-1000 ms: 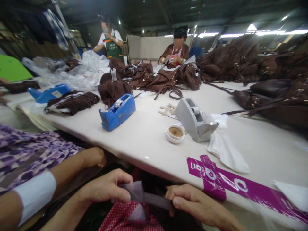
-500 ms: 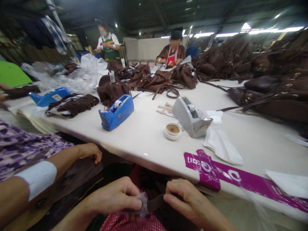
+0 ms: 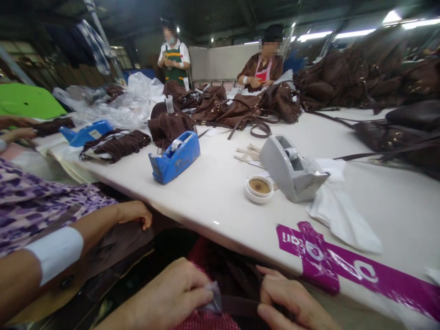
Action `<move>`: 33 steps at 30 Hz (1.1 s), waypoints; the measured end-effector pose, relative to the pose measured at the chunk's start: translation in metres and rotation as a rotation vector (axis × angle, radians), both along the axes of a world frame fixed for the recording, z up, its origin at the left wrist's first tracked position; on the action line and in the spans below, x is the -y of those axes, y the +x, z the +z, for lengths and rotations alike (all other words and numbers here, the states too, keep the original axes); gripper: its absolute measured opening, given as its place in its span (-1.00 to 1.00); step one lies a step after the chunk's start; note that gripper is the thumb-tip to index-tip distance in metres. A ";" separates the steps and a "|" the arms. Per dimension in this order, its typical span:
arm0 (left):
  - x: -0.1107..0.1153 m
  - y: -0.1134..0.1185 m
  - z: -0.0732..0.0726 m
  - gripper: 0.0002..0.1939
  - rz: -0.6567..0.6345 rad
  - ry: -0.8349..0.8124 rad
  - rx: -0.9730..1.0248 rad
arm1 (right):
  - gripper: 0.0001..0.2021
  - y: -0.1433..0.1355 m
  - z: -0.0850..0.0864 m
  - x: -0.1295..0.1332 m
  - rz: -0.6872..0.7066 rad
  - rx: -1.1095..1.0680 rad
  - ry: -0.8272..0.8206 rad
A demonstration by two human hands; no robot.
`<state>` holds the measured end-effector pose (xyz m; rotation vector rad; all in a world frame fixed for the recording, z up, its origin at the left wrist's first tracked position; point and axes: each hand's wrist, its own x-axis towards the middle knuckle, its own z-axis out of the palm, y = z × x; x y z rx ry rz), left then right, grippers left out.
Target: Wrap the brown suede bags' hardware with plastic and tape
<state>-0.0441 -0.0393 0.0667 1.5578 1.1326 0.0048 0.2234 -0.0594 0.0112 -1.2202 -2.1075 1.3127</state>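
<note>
My left hand (image 3: 172, 293) is closed at the bottom centre, pinching a small piece of translucent wrap (image 3: 215, 297) against a dark brown strap (image 3: 239, 305). To its right, my right hand (image 3: 290, 298) has its fingers curled around the other end of the strap. Both hands are below the table's front edge, over a red checked cloth (image 3: 206, 321). Dark brown leather lies behind them in shadow, its shape unclear.
On the white table (image 3: 213, 192) stand a blue tape dispenser (image 3: 177, 158), a grey dispenser (image 3: 292, 169) and a round tub (image 3: 259, 189). Brown bags (image 3: 240, 110) lie behind. A neighbour's arm (image 3: 99, 229) reaches in from the left; two people stand beyond.
My hands have moved a little lower and to the right, and are farther apart, with more strap showing between them. The view has shifted, so the table things appear farther right.
</note>
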 end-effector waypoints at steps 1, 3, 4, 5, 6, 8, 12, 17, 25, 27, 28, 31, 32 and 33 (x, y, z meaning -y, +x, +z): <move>-0.002 0.000 -0.005 -0.68 0.004 0.008 -0.021 | -0.72 -0.002 0.001 0.001 0.002 0.030 0.015; -0.004 -0.002 -0.011 -0.69 -0.012 -0.007 -0.023 | -0.75 -0.006 0.000 0.002 0.029 0.089 0.034; -0.003 -0.003 -0.012 -0.70 -0.021 -0.018 -0.015 | -0.76 -0.008 0.000 0.002 0.038 0.118 0.041; -0.003 -0.003 -0.012 -0.70 -0.024 -0.021 -0.010 | -0.77 -0.009 -0.001 0.002 0.040 0.148 0.049; -0.002 -0.002 -0.011 -0.70 -0.027 -0.018 -0.005 | -0.76 -0.011 0.000 0.001 0.043 0.176 0.053; -0.001 0.001 -0.008 -0.69 -0.021 -0.029 0.015 | -0.75 -0.014 0.002 -0.001 0.047 0.220 0.064; -0.005 0.009 -0.012 -0.70 0.021 -0.139 0.109 | -0.78 -0.021 0.009 -0.004 0.067 0.235 0.127; -0.015 0.008 -0.026 -0.76 0.009 -0.247 0.261 | -0.76 -0.021 0.007 -0.005 0.076 0.150 0.077; -0.023 0.016 -0.032 -0.69 -0.011 -0.239 0.247 | -0.80 -0.020 -0.002 -0.011 0.157 0.021 0.085; -0.024 0.011 -0.030 -0.69 -0.014 -0.211 0.215 | -0.78 -0.012 -0.006 -0.014 0.178 0.009 0.059; -0.025 0.007 -0.028 -0.69 -0.020 -0.199 0.202 | -0.76 -0.009 -0.008 -0.015 0.185 0.014 0.051; -0.024 0.001 -0.025 -0.69 -0.044 -0.157 0.143 | -0.80 -0.006 -0.019 -0.019 0.187 0.012 0.062; -0.023 0.001 -0.025 -0.68 -0.048 -0.130 0.106 | -0.84 -0.008 -0.023 -0.019 0.193 -0.005 0.085; -0.022 0.002 -0.025 -0.69 -0.049 -0.099 0.067 | -0.87 -0.010 -0.026 -0.020 0.199 -0.022 0.115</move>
